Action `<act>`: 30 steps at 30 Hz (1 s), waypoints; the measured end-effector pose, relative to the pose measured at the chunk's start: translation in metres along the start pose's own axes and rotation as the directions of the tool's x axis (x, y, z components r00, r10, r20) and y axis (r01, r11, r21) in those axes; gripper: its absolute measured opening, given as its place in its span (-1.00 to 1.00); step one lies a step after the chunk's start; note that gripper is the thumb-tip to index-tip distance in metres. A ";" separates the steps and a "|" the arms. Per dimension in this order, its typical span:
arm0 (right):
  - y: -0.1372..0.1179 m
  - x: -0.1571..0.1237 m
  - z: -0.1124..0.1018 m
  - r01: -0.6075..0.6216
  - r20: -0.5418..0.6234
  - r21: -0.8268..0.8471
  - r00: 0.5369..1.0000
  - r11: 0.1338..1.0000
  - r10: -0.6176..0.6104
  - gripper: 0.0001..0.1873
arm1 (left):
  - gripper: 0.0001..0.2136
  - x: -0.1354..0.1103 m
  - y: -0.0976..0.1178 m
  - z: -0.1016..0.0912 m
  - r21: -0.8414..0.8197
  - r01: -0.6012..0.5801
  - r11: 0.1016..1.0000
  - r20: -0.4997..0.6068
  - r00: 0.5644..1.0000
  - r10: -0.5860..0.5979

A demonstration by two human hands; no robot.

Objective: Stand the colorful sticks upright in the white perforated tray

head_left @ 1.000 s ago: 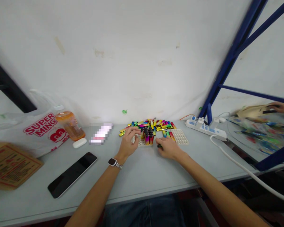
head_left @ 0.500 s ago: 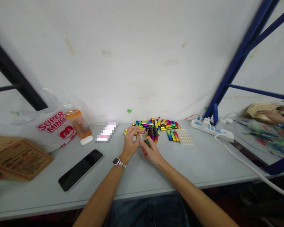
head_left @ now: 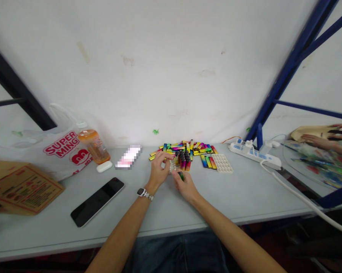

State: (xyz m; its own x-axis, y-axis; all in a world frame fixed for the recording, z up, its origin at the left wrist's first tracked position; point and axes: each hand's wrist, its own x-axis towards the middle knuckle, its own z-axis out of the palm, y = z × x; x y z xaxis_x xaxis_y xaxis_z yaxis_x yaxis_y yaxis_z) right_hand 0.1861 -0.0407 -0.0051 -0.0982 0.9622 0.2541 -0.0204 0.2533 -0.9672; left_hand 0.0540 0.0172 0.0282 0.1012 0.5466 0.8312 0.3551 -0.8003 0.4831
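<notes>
My right hand (head_left: 185, 185) is closed on a small dark-green piece (head_left: 181, 175), its end showing above the fingers; the kind cannot be told. My left hand (head_left: 159, 168), with a watch on its wrist, has thumb and forefinger curled together; what lies between them is too small to make out. Between the hands sits a pale moulded tray (head_left: 172, 167) with round hollows, partly hidden. Rainbow metallic sticks with black tops (head_left: 184, 155) stand close together just beyond it. Behind them lies a pile of shiny multicoloured sticks (head_left: 203, 149).
To the right are several rainbow sticks (head_left: 208, 162) and another pale tray (head_left: 223, 163). A white power strip (head_left: 254, 154) lies further right. On the left are a phone (head_left: 97, 201), a white case (head_left: 104, 166), a bottle (head_left: 93, 145) and a carton (head_left: 25, 187). Another person's hands (head_left: 316, 141) work at far right.
My right hand has drawn slightly right and down from the left, uncovering more of the tray between them. The green piece stays in it. My left hand has barely moved.
</notes>
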 end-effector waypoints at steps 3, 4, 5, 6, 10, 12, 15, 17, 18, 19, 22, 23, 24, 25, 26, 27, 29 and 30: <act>0.004 -0.003 0.000 0.015 -0.020 -0.006 1.000 1.000 -0.015 -0.40 | -0.80 0.000 0.000 0.001 -0.004 0.004 1.000 0.010 1.000 -0.004; 0.005 -0.003 -0.001 0.025 -0.032 0.000 0.999 1.000 -0.025 -0.40 | -0.80 0.000 0.000 0.001 -0.005 0.007 1.000 0.014 1.000 -0.007; 0.006 -0.004 -0.001 0.036 -0.043 0.005 0.998 0.999 -0.036 -0.40 | -0.80 0.000 0.000 0.002 -0.006 0.011 1.000 0.018 1.000 -0.010; 0.007 -0.004 -0.002 0.042 -0.051 0.003 0.998 0.999 -0.042 -0.40 | -0.81 0.000 0.000 0.002 -0.008 0.013 1.000 0.022 1.000 -0.012; 0.009 -0.003 -0.001 0.022 -0.130 -0.023 0.991 0.999 -0.025 -0.50 | -0.80 -0.001 -0.001 0.002 -0.013 0.012 1.000 0.026 1.000 -0.012; 0.009 -0.002 0.000 0.021 -0.164 -0.021 0.986 1.000 -0.024 -0.57 | -0.79 -0.001 -0.001 0.002 -0.012 0.017 1.000 0.024 1.000 -0.017; 0.008 -0.001 0.002 0.034 -0.173 -0.016 0.984 0.999 -0.036 -0.65 | -0.80 -0.001 -0.001 0.002 -0.014 0.028 0.999 0.023 0.999 -0.028; 0.006 -0.002 0.003 0.036 -0.176 -0.017 0.984 0.999 -0.039 -0.68 | -0.80 -0.001 0.000 0.001 -0.014 0.036 0.999 0.029 0.999 -0.035; 0.005 -0.002 0.003 0.035 -0.174 -0.020 0.984 0.999 -0.037 -0.69 | -0.80 -0.001 0.001 0.001 -0.013 0.040 0.999 0.031 0.999 -0.040; 0.005 -0.003 0.003 0.031 -0.170 -0.025 0.985 0.999 -0.035 -0.70 | -0.80 -0.001 0.001 0.001 -0.012 0.043 0.999 0.032 0.999 -0.043; 0.003 -0.003 0.003 0.015 -0.163 -0.037 0.986 0.999 -0.020 -0.72 | -0.80 -0.001 0.001 0.001 -0.009 0.041 0.999 0.025 0.999 -0.040; 0.004 -0.003 0.003 0.010 -0.163 -0.035 0.986 0.999 -0.016 -0.72 | -0.80 -0.001 0.001 0.001 -0.008 0.037 0.999 0.025 0.999 -0.037; 0.004 -0.003 0.003 0.007 -0.164 -0.031 0.986 0.999 -0.012 -0.72 | -0.80 -0.001 0.001 0.001 -0.005 0.035 0.999 0.026 0.999 -0.035; 0.004 -0.003 0.003 0.004 -0.165 -0.027 0.986 1.000 -0.008 -0.72 | -0.80 -0.001 0.001 0.001 -0.001 0.036 0.999 0.028 0.999 -0.036; 0.005 -0.002 0.003 0.000 -0.164 -0.024 0.986 1.000 -0.004 -0.71 | -0.80 -0.001 0.000 0.001 0.004 0.038 0.999 0.030 0.999 -0.039; 0.005 -0.002 0.003 -0.004 -0.163 -0.023 0.987 1.000 0.000 -0.71 | -0.80 -0.001 0.000 0.001 0.008 0.040 0.999 0.031 0.999 -0.040; 0.005 -0.002 0.003 -0.010 -0.164 -0.026 0.987 1.000 0.005 -0.70 | -0.81 -0.001 0.000 0.001 0.012 0.041 0.999 0.029 0.999 -0.041; 0.005 -0.002 0.003 -0.013 -0.165 -0.029 0.986 1.000 0.008 -0.69 | -0.81 -0.001 0.000 0.001 0.012 0.040 0.999 0.029 0.999 -0.040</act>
State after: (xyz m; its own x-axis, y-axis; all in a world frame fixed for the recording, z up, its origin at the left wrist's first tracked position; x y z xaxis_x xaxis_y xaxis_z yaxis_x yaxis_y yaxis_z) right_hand 0.1828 -0.0415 -0.0099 0.0666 0.9675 0.2440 0.0096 0.2439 -0.9698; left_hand 0.0549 0.0171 0.0271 0.1136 0.5855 0.8027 0.3697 -0.7748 0.5128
